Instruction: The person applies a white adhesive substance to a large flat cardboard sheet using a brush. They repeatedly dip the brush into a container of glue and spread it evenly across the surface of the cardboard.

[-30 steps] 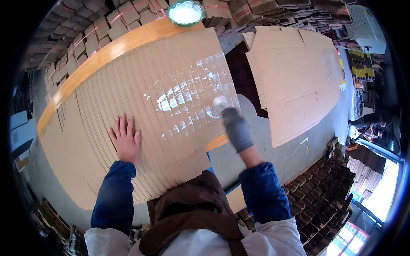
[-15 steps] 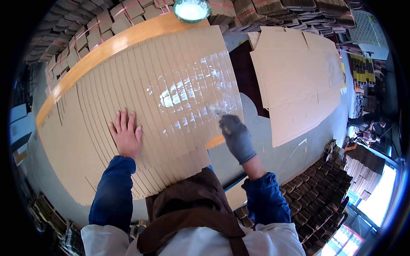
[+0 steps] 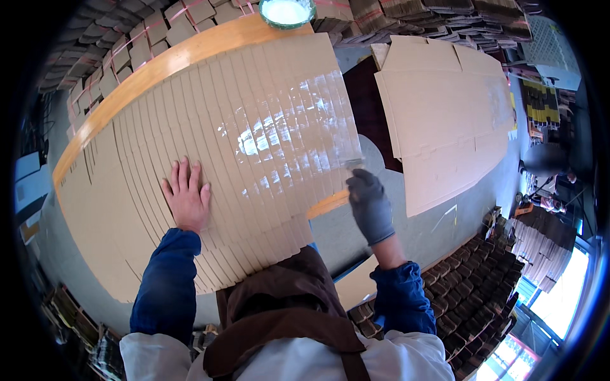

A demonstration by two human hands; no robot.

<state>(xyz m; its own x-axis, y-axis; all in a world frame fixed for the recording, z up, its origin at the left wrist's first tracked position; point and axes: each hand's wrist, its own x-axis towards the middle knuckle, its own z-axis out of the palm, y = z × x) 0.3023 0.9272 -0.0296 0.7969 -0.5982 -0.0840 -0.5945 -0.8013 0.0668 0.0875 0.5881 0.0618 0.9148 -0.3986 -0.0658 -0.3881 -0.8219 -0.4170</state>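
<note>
Overlapping cardboard sheets (image 3: 171,120) are fanned out across the table, their edges forming close parallel lines. White glue-like paste (image 3: 260,136) is smeared in wet streaks over their right part. My left hand (image 3: 187,197) is bare and lies flat on the sheets with its fingers spread. In a dark grey glove, my right hand (image 3: 370,206) is closed around a brush (image 3: 354,164), whose handle is mostly hidden by the fingers. The brush is at the right edge of the fanned sheets. A green-rimmed bowl (image 3: 287,13) of white paste stands at the table's far edge.
The wooden table edge (image 3: 146,62) curves along the far side. To the right, more flat cardboard (image 3: 445,120) lies on a dark support. Tied cardboard bundles (image 3: 159,32) stand behind the table, and dark stacked pieces (image 3: 470,279) fill the lower right. People are in the far right background.
My right hand has moved to the right with the brush, to the sheets' right edge. More white streaks show there. My left hand stays in place on the cardboard.
</note>
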